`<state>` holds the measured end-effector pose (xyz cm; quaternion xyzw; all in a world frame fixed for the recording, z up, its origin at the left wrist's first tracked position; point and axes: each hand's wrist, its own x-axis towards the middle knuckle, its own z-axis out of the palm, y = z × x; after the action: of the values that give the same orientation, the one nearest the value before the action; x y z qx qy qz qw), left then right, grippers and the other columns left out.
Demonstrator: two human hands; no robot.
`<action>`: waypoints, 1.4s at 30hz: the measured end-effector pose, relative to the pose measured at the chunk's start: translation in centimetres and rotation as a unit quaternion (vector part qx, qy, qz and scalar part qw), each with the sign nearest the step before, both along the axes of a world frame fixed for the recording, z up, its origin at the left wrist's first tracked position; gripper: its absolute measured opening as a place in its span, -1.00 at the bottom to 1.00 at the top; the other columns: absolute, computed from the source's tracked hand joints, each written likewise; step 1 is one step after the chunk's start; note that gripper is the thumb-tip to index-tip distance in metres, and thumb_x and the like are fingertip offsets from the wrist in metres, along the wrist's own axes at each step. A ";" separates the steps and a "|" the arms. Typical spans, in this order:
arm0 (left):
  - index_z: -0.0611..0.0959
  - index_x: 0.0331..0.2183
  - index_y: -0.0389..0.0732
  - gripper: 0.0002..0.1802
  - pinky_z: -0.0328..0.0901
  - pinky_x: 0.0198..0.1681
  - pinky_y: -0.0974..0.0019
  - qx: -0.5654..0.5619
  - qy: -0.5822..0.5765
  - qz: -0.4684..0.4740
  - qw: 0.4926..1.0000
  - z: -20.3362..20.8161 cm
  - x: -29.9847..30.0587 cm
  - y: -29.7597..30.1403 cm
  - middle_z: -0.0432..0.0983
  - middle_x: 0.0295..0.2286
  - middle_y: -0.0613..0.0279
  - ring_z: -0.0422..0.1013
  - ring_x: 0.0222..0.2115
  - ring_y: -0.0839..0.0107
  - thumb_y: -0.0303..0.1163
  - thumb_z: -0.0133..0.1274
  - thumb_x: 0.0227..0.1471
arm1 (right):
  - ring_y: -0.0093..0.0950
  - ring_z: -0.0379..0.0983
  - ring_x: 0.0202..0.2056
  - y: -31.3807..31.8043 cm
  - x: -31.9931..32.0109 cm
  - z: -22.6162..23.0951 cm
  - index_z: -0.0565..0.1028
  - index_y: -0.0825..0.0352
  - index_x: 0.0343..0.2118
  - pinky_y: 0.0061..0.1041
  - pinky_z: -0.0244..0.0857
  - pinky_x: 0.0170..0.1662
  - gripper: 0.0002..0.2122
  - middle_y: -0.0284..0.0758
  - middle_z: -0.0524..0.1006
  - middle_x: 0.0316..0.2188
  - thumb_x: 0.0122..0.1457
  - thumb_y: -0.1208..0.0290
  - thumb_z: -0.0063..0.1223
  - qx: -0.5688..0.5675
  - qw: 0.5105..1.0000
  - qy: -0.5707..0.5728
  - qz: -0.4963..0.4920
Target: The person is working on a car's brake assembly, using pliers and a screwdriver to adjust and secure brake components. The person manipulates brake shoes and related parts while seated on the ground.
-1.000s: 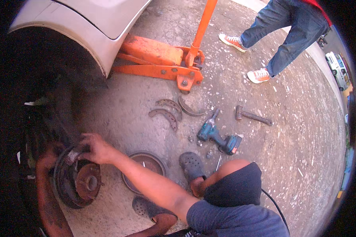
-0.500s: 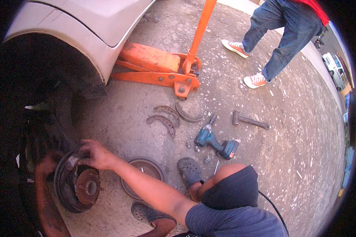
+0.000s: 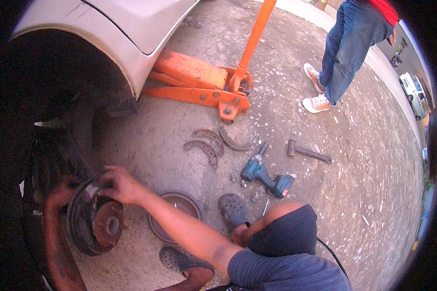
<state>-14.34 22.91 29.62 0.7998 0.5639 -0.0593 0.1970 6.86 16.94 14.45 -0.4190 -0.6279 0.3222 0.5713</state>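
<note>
Bystander (image 3: 347, 46) shifted, upper R; your R hand (image 3: 121, 185) & L hand (image 3: 62, 192) still at brake (image 3: 108, 225), same step; can't tell fingers' grip.

At eight o'clock, the left hand (image 3: 59, 195) blurs into shadow (contact with the brake assembly (image 3: 106, 225) unclear); at seven, the right forearm (image 3: 175, 219) partly covers the drum (image 3: 187, 204); at one, the jack handle (image 3: 256, 36) is cropped.

Bright daylight on ground (image 3: 286, 121); wheel well (image 3: 68, 82) near-black, grainy; fisheye edges bent, corners black.
</note>
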 end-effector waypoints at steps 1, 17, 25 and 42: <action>0.56 -0.07 -0.25 -0.44 0.27 0.08 0.20 -0.009 0.019 0.029 0.999 0.1 0.4 0.2 0.48 -0.07 0.00 0.42 -0.06 0.16 -0.25 0.31 -0.13 | -0.06 0.23 0.16 -0.1 0.0 0.2 0.60 0.22 -0.21 -0.10 0.09 0.19 -0.66 -0.09 0.50 -0.05 -0.05 0.19 0.31 0.002 1.000 -0.002 0.014; 0.51 -0.05 -0.33 -0.63 0.30 0.00 0.13 0.184 -0.111 0.090 0.973 7.2 1.2 -15.2 0.52 -0.18 -0.21 0.44 -0.10 -0.06 -0.37 -0.04 0.14 | -0.21 0.44 -0.12 0.1 0.6 1.9 0.60 0.36 -0.37 -0.33 0.32 -0.04 -0.80 -0.16 0.53 -0.25 -0.10 0.46 0.34 0.103 0.994 -0.012 -0.013; 0.46 0.00 -0.31 -0.60 0.30 -0.04 0.08 0.012 -0.128 0.248 0.960 1.3 3.1 -25.2 0.52 -0.23 -0.21 0.46 -0.20 -0.01 -0.47 -0.07 0.10 | -0.07 0.31 0.13 -0.3 2.0 3.5 0.63 0.24 -0.26 -0.18 0.20 0.18 -0.69 -0.10 0.57 -0.13 -0.01 0.15 0.30 0.024 0.996 -0.076 0.049; 0.18 0.18 -0.34 -0.33 0.34 -0.18 -0.05 0.047 -0.055 0.198 0.977 -1.8 2.7 -23.9 0.54 -0.41 -0.29 0.50 -0.32 -0.15 -0.47 -0.02 0.05 | -0.17 0.50 -0.21 -1.7 0.1 5.1 0.63 0.28 -0.35 -0.29 0.37 -0.17 -0.80 -0.18 0.57 -0.32 -0.05 0.35 0.28 0.140 0.978 -0.153 0.004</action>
<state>-11.60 -0.95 27.84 0.6826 0.7017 0.0518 0.1976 6.99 15.22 19.60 -0.3768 -0.7485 0.1652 0.5200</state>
